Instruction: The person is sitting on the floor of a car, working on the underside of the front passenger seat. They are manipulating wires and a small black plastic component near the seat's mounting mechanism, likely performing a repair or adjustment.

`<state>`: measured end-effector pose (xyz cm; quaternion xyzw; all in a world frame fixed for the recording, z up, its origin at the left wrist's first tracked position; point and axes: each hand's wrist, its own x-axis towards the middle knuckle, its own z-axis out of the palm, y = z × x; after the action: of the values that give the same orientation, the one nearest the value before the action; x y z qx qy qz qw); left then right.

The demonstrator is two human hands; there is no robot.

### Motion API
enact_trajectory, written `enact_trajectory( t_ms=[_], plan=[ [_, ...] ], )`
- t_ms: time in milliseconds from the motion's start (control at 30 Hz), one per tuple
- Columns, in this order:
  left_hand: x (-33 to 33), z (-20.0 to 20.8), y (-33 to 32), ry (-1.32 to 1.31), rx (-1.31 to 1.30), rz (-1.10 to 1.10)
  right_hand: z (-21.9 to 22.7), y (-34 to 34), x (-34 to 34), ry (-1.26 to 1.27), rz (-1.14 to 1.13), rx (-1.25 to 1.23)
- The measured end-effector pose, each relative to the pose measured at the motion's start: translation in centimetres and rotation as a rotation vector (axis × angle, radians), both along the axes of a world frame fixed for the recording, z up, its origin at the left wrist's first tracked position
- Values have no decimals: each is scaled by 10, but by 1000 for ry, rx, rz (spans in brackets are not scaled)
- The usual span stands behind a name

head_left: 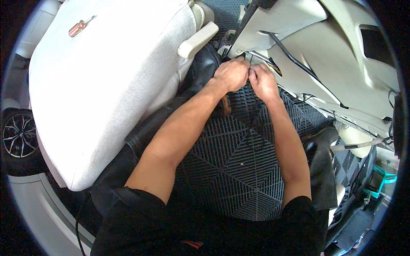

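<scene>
My left hand and my right hand meet at the lower edge of a beige car trim panel. The fingers of both are curled and pressed together. A small dark thing shows between the fingertips, too hidden to name. Just beyond the hands lie dark, thin parts along the panel's foot, with a yellowish strip beside the right hand. Below the left hand, a brown, handle-like piece stands out against the black ribbed floor mat.
To the left is a light grey car seat with a cream armrest. A screwdriver with a red-striped handle lies on the seat. A spoked wheel shows at the far left. At the lower right is a teal frame-like object.
</scene>
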<state>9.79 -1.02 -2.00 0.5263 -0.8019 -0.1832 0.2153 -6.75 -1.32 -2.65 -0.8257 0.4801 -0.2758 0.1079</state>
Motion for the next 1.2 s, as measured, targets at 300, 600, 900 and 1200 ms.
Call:
enact_trajectory(
  t_ms=[300,600,900,1200],
  plan=[
    [1,-8,-4,56,-25,11,3,-4,0,-79,-26,67],
    [1,0,1,119,1,38,12,-6,-3,-54,0,113],
    [5,-10,-8,175,-24,-41,5,-6,-6,7,54,-6],
    [4,-3,-3,274,-47,22,16,-7,-5,5,67,75]
  ],
)
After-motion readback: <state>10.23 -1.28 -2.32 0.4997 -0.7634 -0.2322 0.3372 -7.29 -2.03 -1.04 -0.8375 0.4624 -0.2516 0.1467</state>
